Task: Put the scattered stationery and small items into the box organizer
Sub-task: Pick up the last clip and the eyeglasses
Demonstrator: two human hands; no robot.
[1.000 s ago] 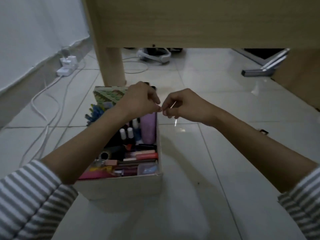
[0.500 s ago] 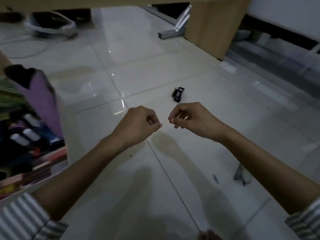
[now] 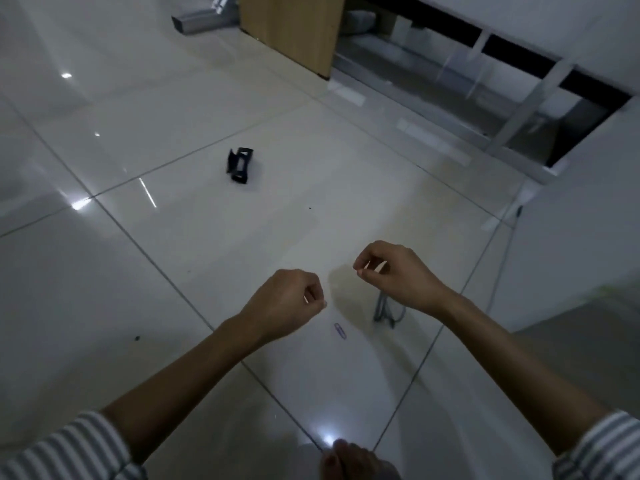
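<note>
Both hands sit lower and further right in view than half a second ago, and the gap between them has widened; box organizer has dropped out of view entirely, so its place cannot be told. Left hand is curled loosely, thumb and forefinger tips pressed together; whether anything is pinched cannot be told. Right hand same posture, thumb and forefinger tips touching, nothing visible between them. Landmark: paper clip, small, purplish, flat on the tiled floor. Left hand is just up-left of the clip, right hand up-right of it, both above the floor. Grey wire item, identity unclear, lies right of the clip, partly hidden under the right wrist. Black binder clip lies well beyond the clip, up-left. Toes show near the bottom edge, below the clip. Striped sleeves are pushed up both forearms.
</note>
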